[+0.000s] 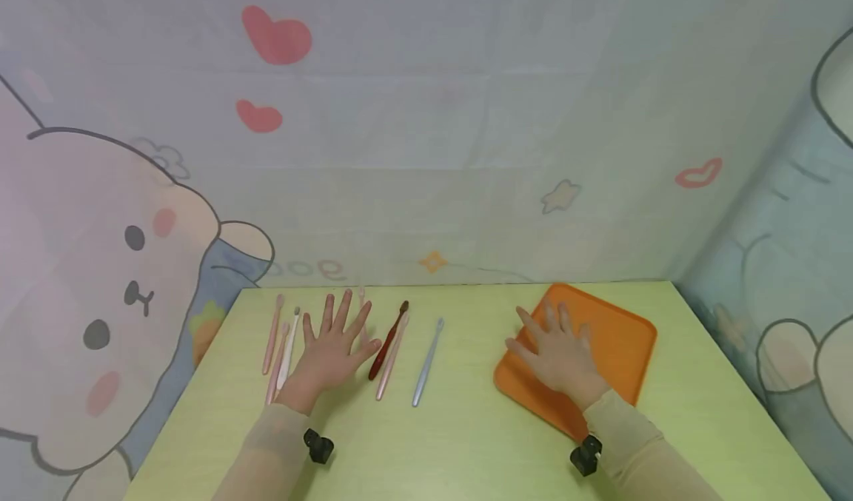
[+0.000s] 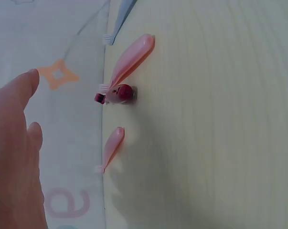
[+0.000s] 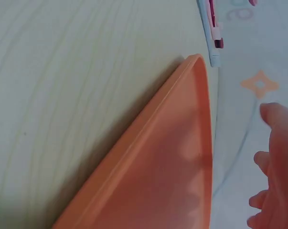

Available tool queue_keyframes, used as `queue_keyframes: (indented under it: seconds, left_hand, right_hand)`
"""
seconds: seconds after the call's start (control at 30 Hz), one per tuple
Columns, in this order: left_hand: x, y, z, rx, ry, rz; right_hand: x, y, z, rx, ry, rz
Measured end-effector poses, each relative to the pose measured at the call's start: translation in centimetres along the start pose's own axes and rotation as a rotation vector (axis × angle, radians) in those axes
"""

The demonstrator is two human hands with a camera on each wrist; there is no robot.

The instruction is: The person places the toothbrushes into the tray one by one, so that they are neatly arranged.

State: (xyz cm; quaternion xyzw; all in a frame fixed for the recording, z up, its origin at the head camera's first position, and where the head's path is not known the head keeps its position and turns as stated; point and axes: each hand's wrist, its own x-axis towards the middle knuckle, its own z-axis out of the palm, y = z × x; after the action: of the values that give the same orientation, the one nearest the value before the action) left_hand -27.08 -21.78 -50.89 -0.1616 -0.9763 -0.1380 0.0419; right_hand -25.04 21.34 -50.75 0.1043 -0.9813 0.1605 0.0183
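My left hand (image 1: 331,354) hovers with fingers spread among several toothbrushes, holding nothing. To its left lie a white toothbrush (image 1: 289,349) and two pink ones, the outermost being a pink toothbrush (image 1: 272,336). Another pink toothbrush (image 2: 113,147) is partly hidden behind the fingers in the head view. Right of this hand are a dark red toothbrush (image 1: 388,343), a pink toothbrush (image 1: 392,359) close beside it, and a light blue toothbrush (image 1: 427,362). My right hand (image 1: 561,351), fingers spread, is over an orange tray (image 1: 623,338) and grips nothing.
The pale yellow-green table (image 1: 460,442) ends at the back against a hanging cloth (image 1: 413,153) printed with hearts and a bear. The tray sits turned at an angle on the right side, its raised rim (image 3: 134,138) showing in the right wrist view.
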Motion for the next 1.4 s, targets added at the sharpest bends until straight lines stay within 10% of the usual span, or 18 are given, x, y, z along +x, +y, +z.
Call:
queue_keyframes:
  seconds: [0.53,0.9,1.4]
  left_hand:
    - [-0.5,0.4,-0.4,-0.225,0.094,0.026]
    - [-0.7,0.1,-0.7,-0.517,0.153,0.013]
    - [-1.3,0.4,-1.3,-0.690,0.179,-0.031]
  right_hand:
    - [-1.8,3.4,-1.8,0.191,0.039,-0.077]
    - [-4.0,7.0,-2.6,0.268,0.063,-0.021]
    - [-7.9,13.9,-4.1,0.374,0.157,0.099]
